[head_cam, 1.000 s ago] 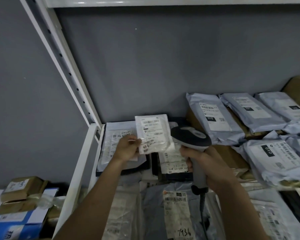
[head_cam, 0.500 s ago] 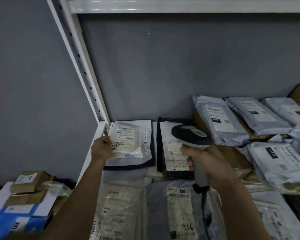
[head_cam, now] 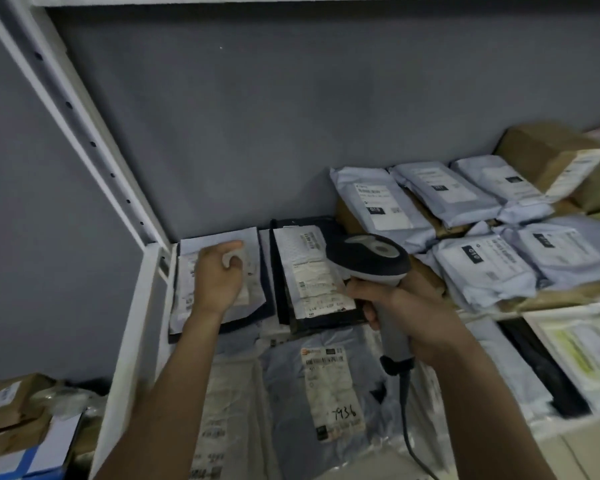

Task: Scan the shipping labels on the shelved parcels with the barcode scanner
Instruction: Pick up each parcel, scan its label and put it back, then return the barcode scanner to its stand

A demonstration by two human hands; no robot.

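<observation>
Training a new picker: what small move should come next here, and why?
Probably tilt the scanner, gripped by the right hand, down onto the black parcel's label just beneath its head. The left hand rests on the small white parcel lying on the corner stack.

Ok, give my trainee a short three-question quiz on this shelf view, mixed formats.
1. True or false: the right hand grips the barcode scanner by its handle.
2. The left hand rests on: A) a brown box, B) the small parcel at the shelf's back-left corner, C) the shelf post.
3. Fill in: the handwritten number on the front grey parcel's label is ____.

Key: 1 true; 2 B; 3 7936.
</observation>
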